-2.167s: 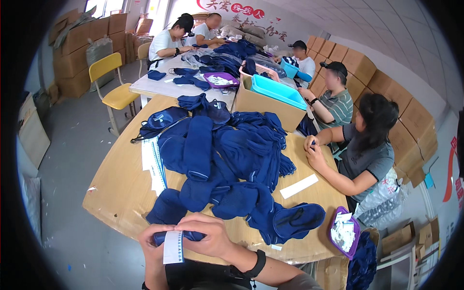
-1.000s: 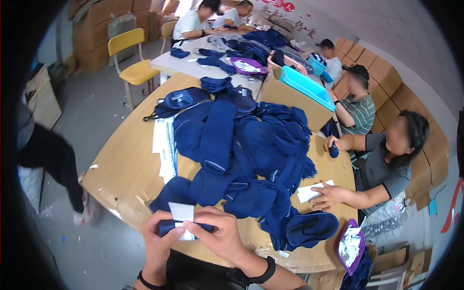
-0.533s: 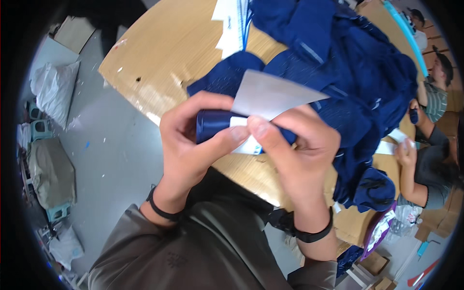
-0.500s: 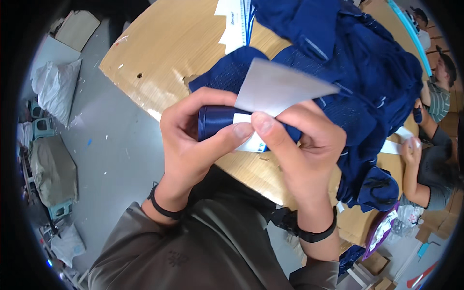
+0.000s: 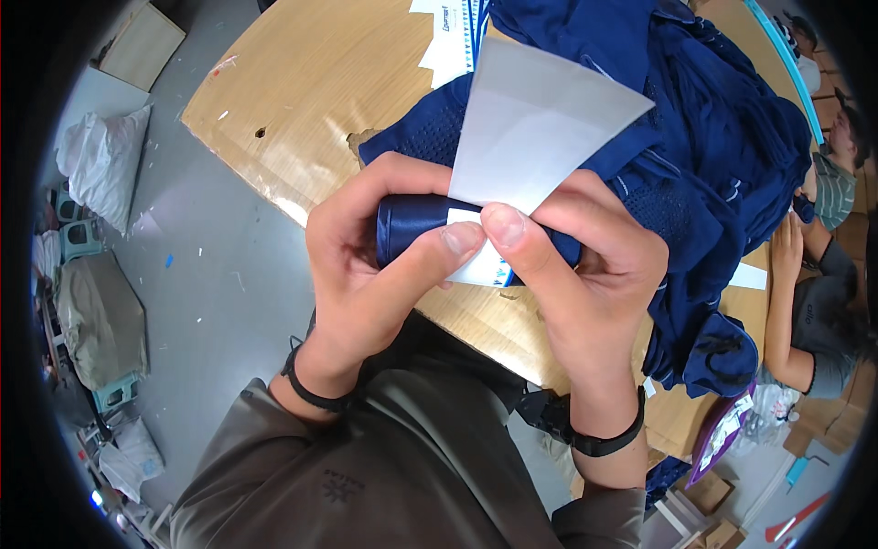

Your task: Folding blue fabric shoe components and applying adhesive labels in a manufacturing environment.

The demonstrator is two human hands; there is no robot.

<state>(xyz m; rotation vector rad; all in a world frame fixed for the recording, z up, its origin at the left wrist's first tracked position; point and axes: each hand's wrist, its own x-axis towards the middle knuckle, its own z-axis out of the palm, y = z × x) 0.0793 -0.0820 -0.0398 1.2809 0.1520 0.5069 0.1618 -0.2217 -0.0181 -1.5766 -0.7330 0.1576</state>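
Between my two hands is a tightly rolled navy fabric bundle (image 5: 407, 227), held sideways above the table edge. A white paper band (image 5: 540, 128) wraps around its middle, with a wide end sticking up and away from me. My left hand (image 5: 366, 247) is closed around the roll's left end, its thumb pressing the band. My right hand (image 5: 590, 256) grips the right end, its thumb tip beside the left one on the paper. Blue print shows on the band's lower part. Fingers behind the roll are partly hidden.
A heap of navy garments (image 5: 713, 174) covers the right of the wooden table (image 5: 302, 101). White paper bands (image 5: 448, 41) lie at the far edge. At right, a co-worker's hand (image 5: 785, 247) rests near another paper strip (image 5: 750, 276). White sacks (image 5: 105, 165) stand on the floor at left.
The band's raised end has tilted further up and away and shows broader. Both hands keep their hold on the roll. The co-worker's hand at right has moved.
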